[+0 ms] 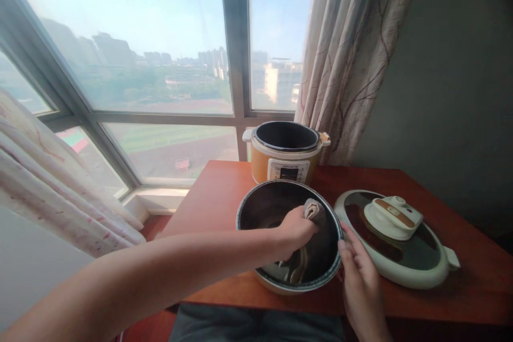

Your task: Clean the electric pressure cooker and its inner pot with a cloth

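A dark inner pot (276,200) stands near the table's front edge, tilted a little toward me, its mouth facing up. Reaching in from the left, my left hand (298,230) is closed around a bunched greyish cloth (313,209) inside the pot, by the far right part of its wall. The cloth's folded end sticks out above my fist. My right hand (358,272) grips the pot's right rim, thumb on the edge and fingers outside, partly hidden.
Behind the pot is an orange and white electric cooker (262,163) with its top uncovered. At the right lies its round lid (427,272), with a white and brown handle on top. The wooden table (228,173) stands by windows and curtains (340,64).
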The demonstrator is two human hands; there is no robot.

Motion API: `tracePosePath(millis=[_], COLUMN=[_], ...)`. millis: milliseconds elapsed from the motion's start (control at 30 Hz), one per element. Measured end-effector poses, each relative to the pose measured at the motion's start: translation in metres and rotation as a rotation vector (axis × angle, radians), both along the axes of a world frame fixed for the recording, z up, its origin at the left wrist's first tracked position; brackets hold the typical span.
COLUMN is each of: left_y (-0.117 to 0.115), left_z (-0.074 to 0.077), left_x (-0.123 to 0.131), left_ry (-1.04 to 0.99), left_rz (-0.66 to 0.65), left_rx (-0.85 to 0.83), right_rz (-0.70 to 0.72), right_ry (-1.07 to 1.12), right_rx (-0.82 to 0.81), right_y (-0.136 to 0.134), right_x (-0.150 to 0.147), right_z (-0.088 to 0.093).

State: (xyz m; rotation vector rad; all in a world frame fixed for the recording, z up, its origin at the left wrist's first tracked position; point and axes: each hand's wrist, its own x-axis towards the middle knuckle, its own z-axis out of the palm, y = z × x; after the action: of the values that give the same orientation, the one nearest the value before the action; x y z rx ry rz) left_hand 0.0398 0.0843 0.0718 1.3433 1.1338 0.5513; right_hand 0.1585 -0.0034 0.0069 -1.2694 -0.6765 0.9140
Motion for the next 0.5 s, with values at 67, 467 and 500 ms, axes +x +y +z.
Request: tracePosePath(millis=[67,467,500], left_y=[-0.001,0.006,0.010], left_z=[-0.001,0.031,0.031], left_x=[0.000,-0.053,-0.057], left_ry=[-0.001,0.327,0.309], left_rz=[-0.035,-1.060,-1.101], left_rx=[0.076,0.557,0.526], right_rz=[0.010,0.023,0.041], right_ry=[0.018,0.087,0.097], right_rx=[0.011,0.053,0.048], right_y=[0.006,0.046,0.050], right_x=[0.002,0.032,0.034], right_z=[0.001,0.020,0.023])
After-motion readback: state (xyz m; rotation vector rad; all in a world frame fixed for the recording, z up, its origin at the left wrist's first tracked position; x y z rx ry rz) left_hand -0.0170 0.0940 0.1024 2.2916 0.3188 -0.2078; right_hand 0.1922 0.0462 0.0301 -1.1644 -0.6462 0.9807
